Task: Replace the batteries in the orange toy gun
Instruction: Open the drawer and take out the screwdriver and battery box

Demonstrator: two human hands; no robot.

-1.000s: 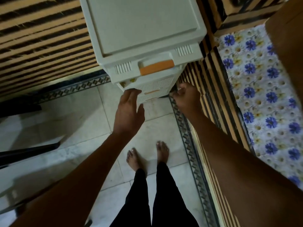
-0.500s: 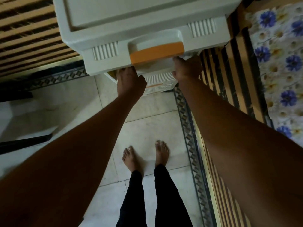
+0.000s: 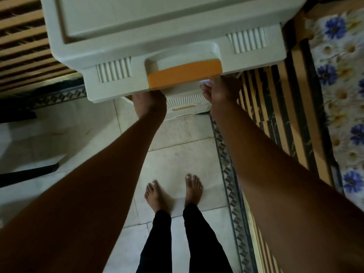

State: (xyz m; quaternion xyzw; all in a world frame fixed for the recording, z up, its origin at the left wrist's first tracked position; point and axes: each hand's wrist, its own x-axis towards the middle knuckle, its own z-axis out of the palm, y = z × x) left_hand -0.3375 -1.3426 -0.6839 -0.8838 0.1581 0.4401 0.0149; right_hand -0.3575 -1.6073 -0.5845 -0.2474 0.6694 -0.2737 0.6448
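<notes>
Since a second ago the left hand and the right hand reach deeper under the top drawer of the white drawer unit. Their fingers are hidden (I cannot tell their state). No orange toy gun is visible; the battery change seems not started.

The left arm and the right arm stretch forward and down, nearly parallel, both bare. The left hand lies back-up on a straight wrist, its fingers out of sight beyond the knuckles. The right hand reaches a little farther. Its fingers curl inward at the tips, though whether they pinch anything is unclear.
</notes>
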